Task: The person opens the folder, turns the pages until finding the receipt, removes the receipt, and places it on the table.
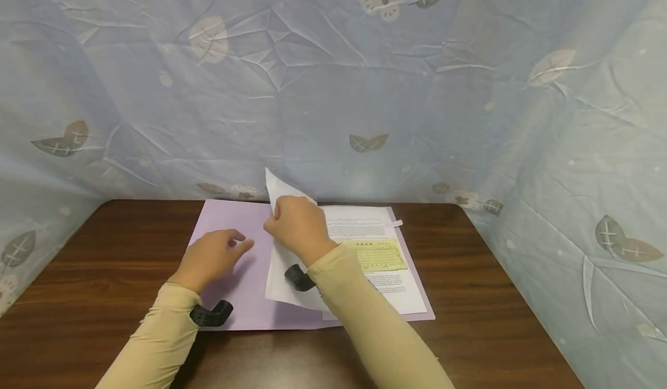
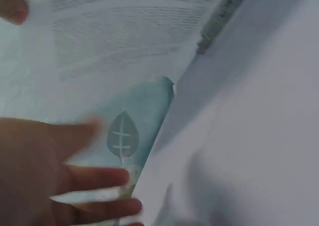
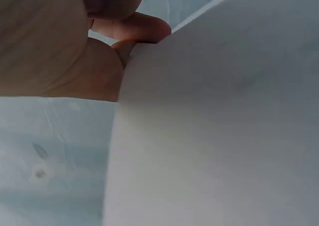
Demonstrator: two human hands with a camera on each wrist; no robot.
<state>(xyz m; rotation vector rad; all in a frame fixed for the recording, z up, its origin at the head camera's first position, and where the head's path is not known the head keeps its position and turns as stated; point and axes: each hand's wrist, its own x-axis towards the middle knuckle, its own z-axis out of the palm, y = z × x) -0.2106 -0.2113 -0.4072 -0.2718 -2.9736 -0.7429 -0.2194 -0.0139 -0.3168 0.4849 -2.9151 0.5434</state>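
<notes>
Pinching a white sheet (image 1: 281, 287) near its upper part, the right hand (image 1: 299, 227) holds it raised over the middle of a purple folder (image 1: 234, 218) in the head view. The folder lies spread flat on a brown table (image 1: 500, 302). The left hand (image 1: 208, 259) is above the folder's left side, fingers loosely bent, grasping nothing. On the folder's right side are printed pages (image 1: 356, 215), with a yellow slip (image 1: 380, 256) on top and a small white tab (image 1: 398, 223) at their right edge. Patterned cloth (image 1: 312, 105) hangs behind.

In the left wrist view, the left hand's fingers are extended and apart, its thumb blurred, holding nothing; faint print covers the sheet above.

In the right wrist view, the right hand's thumb and finger nip the sheet's edge; the side facing the camera looks plain.
</notes>
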